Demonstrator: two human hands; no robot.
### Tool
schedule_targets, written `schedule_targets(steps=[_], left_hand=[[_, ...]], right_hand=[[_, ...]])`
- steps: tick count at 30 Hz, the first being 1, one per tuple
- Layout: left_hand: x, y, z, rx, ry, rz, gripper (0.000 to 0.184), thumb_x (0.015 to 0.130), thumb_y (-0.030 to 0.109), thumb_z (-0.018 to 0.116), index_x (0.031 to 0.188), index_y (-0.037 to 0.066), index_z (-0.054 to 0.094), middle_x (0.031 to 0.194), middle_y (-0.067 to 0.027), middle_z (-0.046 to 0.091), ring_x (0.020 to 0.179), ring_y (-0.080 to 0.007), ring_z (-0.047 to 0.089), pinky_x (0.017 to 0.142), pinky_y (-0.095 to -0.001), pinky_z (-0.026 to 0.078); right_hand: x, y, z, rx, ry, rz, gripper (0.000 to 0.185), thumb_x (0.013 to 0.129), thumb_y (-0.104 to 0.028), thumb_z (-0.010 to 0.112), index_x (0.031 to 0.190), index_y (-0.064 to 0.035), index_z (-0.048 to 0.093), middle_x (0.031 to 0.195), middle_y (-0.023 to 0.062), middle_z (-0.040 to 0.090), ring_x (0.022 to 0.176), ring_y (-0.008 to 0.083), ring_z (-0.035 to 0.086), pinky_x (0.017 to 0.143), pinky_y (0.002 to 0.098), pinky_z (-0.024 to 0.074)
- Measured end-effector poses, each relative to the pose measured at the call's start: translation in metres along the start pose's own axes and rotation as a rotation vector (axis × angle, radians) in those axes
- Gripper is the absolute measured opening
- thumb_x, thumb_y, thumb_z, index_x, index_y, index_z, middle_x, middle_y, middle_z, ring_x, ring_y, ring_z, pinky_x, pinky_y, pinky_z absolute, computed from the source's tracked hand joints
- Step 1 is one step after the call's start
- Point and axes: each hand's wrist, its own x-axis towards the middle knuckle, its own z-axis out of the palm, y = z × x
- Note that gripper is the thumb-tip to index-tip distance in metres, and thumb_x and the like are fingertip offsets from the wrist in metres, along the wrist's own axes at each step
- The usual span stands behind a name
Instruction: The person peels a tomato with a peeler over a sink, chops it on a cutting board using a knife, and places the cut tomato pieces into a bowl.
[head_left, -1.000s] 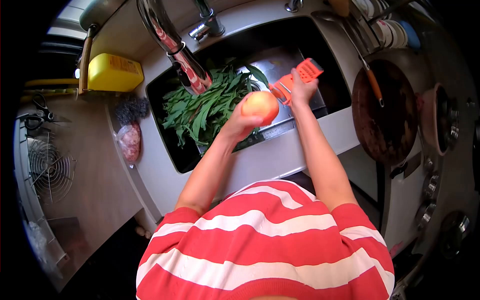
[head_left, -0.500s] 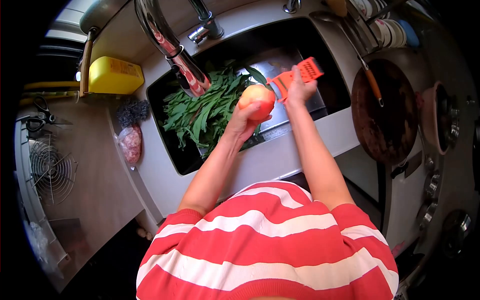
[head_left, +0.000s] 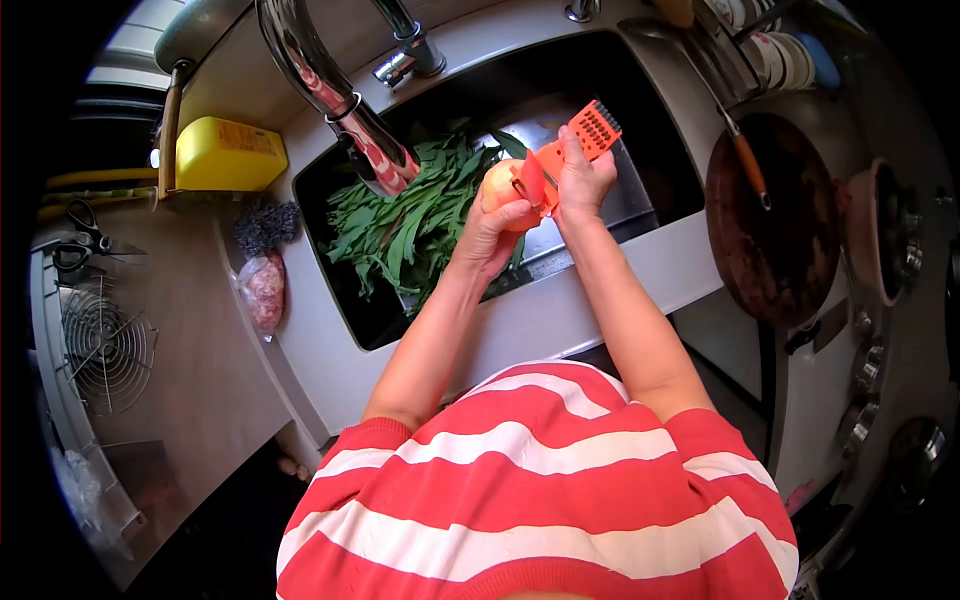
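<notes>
My left hand [head_left: 492, 228] is wrapped round a pale red-orange fruit [head_left: 500, 186], which looks like a tomato, above the sink. In my right hand [head_left: 586, 182] is an orange peeler [head_left: 592, 135] with grating holes in its handle and a toothed end. Its head rests against the right side of the tomato, where a red flap of peel stands up. Below and to the left of both hands, long green leaves [head_left: 410, 215] are heaped in the sink.
A chrome faucet [head_left: 365, 140] arches over the dark sink [head_left: 640, 110]. On the left are a yellow container [head_left: 230, 153], a bag of meat [head_left: 263, 290], scissors [head_left: 85, 235] and a wire rack [head_left: 105, 335]. A round chopping board [head_left: 765, 245] stands on the right.
My right hand has brought the peeler left and up against the tomato, and a red flap of peel now shows there. My left hand holds the tomato in nearly the same spot.
</notes>
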Motion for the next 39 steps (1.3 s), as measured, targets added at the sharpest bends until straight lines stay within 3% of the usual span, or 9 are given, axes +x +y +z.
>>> schedule_targets(steps=[4, 7, 10, 13, 21, 25, 28, 32, 39], left_hand=[[-0.013, -0.005, -0.017, -0.163, 0.062, -0.091, 0.075, 0.067, 0.027, 0.081, 0.131, 0.017, 0.044, 0.123, -0.0037, 0.054, 0.110, -0.0226, 0.055, 0.086, -0.0383, 0.048], [-0.023, 0.016, -0.001, -0.094, -0.082, -0.022, 0.074, 0.067, 0.024, 0.081, 0.131, 0.015, 0.044, 0.123, -0.0060, 0.054, 0.110, -0.0241, 0.055, 0.088, -0.0405, 0.050], [-0.014, 0.022, -0.001, -0.018, 0.061, -0.032, 0.077, 0.063, 0.016, 0.081, 0.130, 0.014, 0.043, 0.118, -0.0050, 0.053, 0.107, -0.0217, 0.056, 0.092, -0.0398, 0.049], [-0.013, 0.019, -0.004, -0.013, 0.010, -0.022, 0.077, 0.064, 0.006, 0.080, 0.131, 0.013, 0.042, 0.120, -0.0055, 0.051, 0.111, -0.0222, 0.053, 0.098, -0.0399, 0.046], [-0.015, 0.005, 0.011, -0.002, 0.040, 0.063, 0.073, 0.063, -0.001, 0.076, 0.127, 0.011, 0.042, 0.121, -0.0061, 0.050, 0.116, -0.0226, 0.050, 0.102, -0.0388, 0.043], [-0.022, 0.006, 0.007, -0.121, -0.035, -0.034, 0.076, 0.064, 0.007, 0.077, 0.132, 0.010, 0.041, 0.122, -0.0071, 0.053, 0.114, -0.0235, 0.054, 0.103, -0.0391, 0.041], [-0.025, 0.014, 0.005, 0.021, -0.088, 0.026, 0.081, 0.065, 0.013, 0.079, 0.135, 0.010, 0.039, 0.126, -0.0082, 0.053, 0.117, -0.0238, 0.053, 0.102, -0.0389, 0.042], [-0.018, 0.022, 0.008, -0.038, -0.026, -0.060, 0.084, 0.061, 0.004, 0.081, 0.134, 0.010, 0.040, 0.124, -0.0062, 0.052, 0.117, -0.0217, 0.051, 0.105, -0.0367, 0.039], [-0.008, 0.009, 0.013, 0.333, 0.031, 0.156, 0.086, 0.054, 0.002, 0.088, 0.124, 0.005, 0.038, 0.120, -0.0085, 0.051, 0.110, -0.0198, 0.054, 0.097, -0.0349, 0.046]], right_hand=[[0.050, 0.032, -0.026, -0.381, 0.256, -0.337, 0.047, 0.073, -0.018, 0.079, 0.104, -0.0010, 0.049, 0.093, 0.0114, 0.065, 0.080, 0.0256, 0.066, 0.076, 0.0427, 0.0508], [0.076, 0.033, -0.070, -0.965, 0.128, -0.316, 0.053, 0.068, -0.019, 0.081, 0.103, -0.0003, 0.046, 0.093, 0.0182, 0.066, 0.085, 0.0354, 0.066, 0.074, 0.0432, 0.0518], [0.064, -0.007, -0.040, -0.790, 0.114, -0.478, 0.048, 0.071, -0.016, 0.081, 0.102, -0.0011, 0.048, 0.091, 0.0148, 0.066, 0.082, 0.0285, 0.067, 0.072, 0.0382, 0.0527], [0.050, -0.030, -0.017, 0.027, -0.052, -0.065, 0.041, 0.074, -0.014, 0.080, 0.099, -0.0020, 0.050, 0.092, 0.0101, 0.066, 0.079, 0.0196, 0.065, 0.071, 0.0333, 0.0525], [0.012, -0.007, 0.001, 0.019, -0.015, 0.057, 0.041, 0.074, -0.016, 0.080, 0.103, -0.0022, 0.053, 0.093, 0.0054, 0.066, 0.082, 0.0169, 0.061, 0.080, 0.0311, 0.0487], [0.054, 0.019, -0.031, -0.531, 0.164, -0.447, 0.048, 0.071, -0.016, 0.079, 0.104, 0.0015, 0.049, 0.093, 0.0150, 0.066, 0.081, 0.0278, 0.066, 0.075, 0.0379, 0.0519], [0.068, 0.016, -0.053, -0.636, 0.325, -0.230, 0.045, 0.073, -0.012, 0.077, 0.104, 0.0013, 0.047, 0.096, 0.0156, 0.065, 0.084, 0.0288, 0.067, 0.074, 0.0394, 0.0541], [0.048, -0.004, -0.027, 0.172, 0.095, 0.085, 0.022, 0.084, -0.006, 0.068, 0.098, 0.0003, 0.051, 0.086, 0.0102, 0.062, 0.076, 0.0261, 0.066, 0.055, 0.0458, 0.0597], [-0.013, -0.040, -0.005, 0.179, -0.067, 0.031, 0.038, 0.080, -0.012, 0.075, 0.107, -0.0014, 0.051, 0.101, 0.0076, 0.061, 0.086, 0.0143, 0.061, 0.076, 0.0298, 0.0519]])
